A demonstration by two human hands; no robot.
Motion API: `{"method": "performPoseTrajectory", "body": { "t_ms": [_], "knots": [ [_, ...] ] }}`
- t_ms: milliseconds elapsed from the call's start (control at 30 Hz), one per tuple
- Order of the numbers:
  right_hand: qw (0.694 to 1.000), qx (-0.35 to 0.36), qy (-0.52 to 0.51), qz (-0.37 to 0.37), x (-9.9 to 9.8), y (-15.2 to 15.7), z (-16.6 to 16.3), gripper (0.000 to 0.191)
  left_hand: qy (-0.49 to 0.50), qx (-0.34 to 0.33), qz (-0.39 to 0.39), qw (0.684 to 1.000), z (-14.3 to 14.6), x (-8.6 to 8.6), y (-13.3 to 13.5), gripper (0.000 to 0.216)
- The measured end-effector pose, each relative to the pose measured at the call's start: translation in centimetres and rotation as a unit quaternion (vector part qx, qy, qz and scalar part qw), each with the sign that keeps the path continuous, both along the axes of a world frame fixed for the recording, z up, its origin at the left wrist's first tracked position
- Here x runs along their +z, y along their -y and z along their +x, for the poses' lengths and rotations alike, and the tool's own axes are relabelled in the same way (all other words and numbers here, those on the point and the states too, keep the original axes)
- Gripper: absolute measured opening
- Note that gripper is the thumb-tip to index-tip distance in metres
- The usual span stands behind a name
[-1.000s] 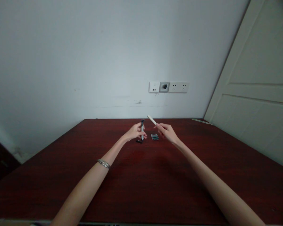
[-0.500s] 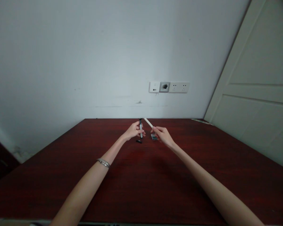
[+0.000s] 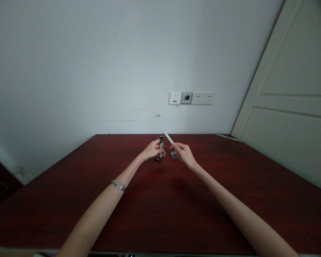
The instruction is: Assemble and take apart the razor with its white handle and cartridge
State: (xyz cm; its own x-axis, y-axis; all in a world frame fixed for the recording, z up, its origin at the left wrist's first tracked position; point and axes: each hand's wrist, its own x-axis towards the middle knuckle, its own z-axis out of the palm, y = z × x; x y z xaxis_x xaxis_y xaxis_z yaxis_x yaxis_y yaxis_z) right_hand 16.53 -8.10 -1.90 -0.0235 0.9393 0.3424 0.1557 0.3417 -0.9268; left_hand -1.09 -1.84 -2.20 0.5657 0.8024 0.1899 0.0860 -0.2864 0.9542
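My left hand (image 3: 153, 149) is closed around the grey handle of a razor (image 3: 161, 150), held upright with its dark head at the top. My right hand (image 3: 184, 152) pinches a slim white stick (image 3: 168, 137) that slants up and left, its far tip close to the razor's head but seemingly apart from it. What kind of stick it is cannot be made out. Below the razor, a small black piece (image 3: 157, 160) lies on the table. Partly behind my right fingers rests a small flat case (image 3: 173, 155) with dark and light parts.
Everything is on a dark red wooden table (image 3: 155, 214) that meets a white wall. Sockets and switches (image 3: 192, 98) are set in the wall behind. A thin strip (image 3: 228, 137) lies at the table's far right, near a pale panelled door (image 3: 291, 107).
The razor has shifted slightly right and its head has turned or tilted a little. The white stick's tip has risen slightly. Both hands keep their holds.
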Motion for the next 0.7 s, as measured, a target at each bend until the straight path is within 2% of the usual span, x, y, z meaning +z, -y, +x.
{"method": "performPoseTrajectory", "body": {
  "t_ms": [167,467,700],
  "knots": [
    [1.000,-0.012,-0.001,0.009,-0.5,-0.2,-0.3,0.048,-0.002,-0.030,0.015,0.999,0.6,0.0,0.4,0.028],
    [1.000,-0.014,0.003,0.018,-0.1,0.1,-0.3,0.046,0.030,-0.005,0.026,0.999,0.3,0.0,0.0,0.028],
    [0.999,-0.015,0.030,0.006,-1.1,0.1,-1.0,0.048,0.040,0.006,0.028,0.999,0.0,0.2,-0.1,0.029]
  ]
}}
